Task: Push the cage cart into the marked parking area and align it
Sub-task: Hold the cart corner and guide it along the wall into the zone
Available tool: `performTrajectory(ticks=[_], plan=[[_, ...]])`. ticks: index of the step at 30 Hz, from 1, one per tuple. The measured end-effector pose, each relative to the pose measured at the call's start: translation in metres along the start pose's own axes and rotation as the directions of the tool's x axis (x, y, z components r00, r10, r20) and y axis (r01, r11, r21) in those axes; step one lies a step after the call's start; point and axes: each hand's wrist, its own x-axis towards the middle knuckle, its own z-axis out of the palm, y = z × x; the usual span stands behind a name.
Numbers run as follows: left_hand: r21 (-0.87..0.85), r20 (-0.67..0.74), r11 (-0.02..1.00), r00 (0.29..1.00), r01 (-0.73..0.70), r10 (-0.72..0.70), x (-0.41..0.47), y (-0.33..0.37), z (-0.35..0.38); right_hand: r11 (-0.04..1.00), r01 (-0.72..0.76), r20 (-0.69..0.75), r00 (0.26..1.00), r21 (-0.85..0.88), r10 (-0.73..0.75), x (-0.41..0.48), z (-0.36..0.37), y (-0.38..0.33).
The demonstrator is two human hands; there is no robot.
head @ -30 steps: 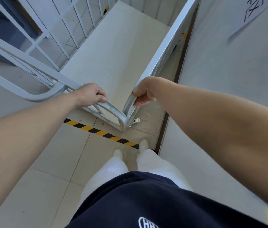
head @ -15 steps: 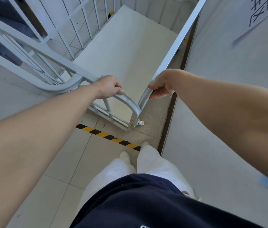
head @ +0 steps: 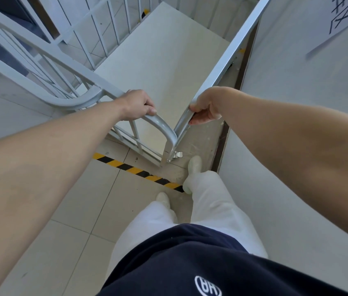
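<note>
Wheels? Can't see them, they're hidden under the cage cart [head: 222, 65], and its far end runs off the top edge beyond both hands. The paper sign [head: 344, 16] on the wall [head: 297, 86], up and to the right of the right hand, is cut off too, with only part of its black characters showing. The mesh panel out past the left hand is a tangle of grey bars, hard to sort one from another.

Left hand [head: 139, 104] is wrapped around the curved top rail of the near end. Right hand [head: 206, 105] is clamped on the side rail just beside it, its fingertips tucked out of sight behind the metal. The two hands sit close together, either side of the near right corner post [head: 170, 146].

Inside the cage, ahead of both hands, only the pale deck board [head: 160, 60] shows between the rails.

Below the hands runs the yellow-and-black floor tape [head: 134, 170], with the corner post's foot and a small metal latch [head: 178, 154] just beyond it. The right shoe [head: 194, 165] is over the tape, the left shoe [head: 162, 198] short of it. The cart's right side runs near the wall.
</note>
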Motion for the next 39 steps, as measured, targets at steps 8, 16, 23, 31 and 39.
performTrajectory(ticks=[8, 16, 23, 31, 39], plan=[[0.008, -0.008, 1.000, 1.000, -0.009, 0.009, -0.005, -0.011, -0.003, 1.000, -0.005, 0.009, 1.000, -0.017, 0.005, 0.000, 0.010, -0.005], [-0.003, -0.027, 1.000, 1.000, -0.013, 0.013, -0.002, -0.008, 0.000, 1.000, -0.007, 0.028, 1.000, -0.003, 0.007, -0.001, 0.004, -0.003], [0.010, -0.027, 1.000, 1.000, 0.012, -0.011, -0.004, -0.009, -0.001, 1.000, -0.010, 0.046, 0.999, 0.000, 0.010, 0.001, 0.004, -0.002], [0.013, -0.027, 0.999, 0.999, 0.031, -0.031, -0.003, -0.008, -0.002, 0.999, 0.011, 0.029, 1.000, -0.038, -0.009, -0.001, 0.005, -0.002], [0.017, -0.011, 0.999, 1.000, 0.028, -0.028, 0.003, -0.004, -0.003, 1.000, 0.006, 0.024, 1.000, 0.019, -0.007, -0.001, -0.002, -0.003]])
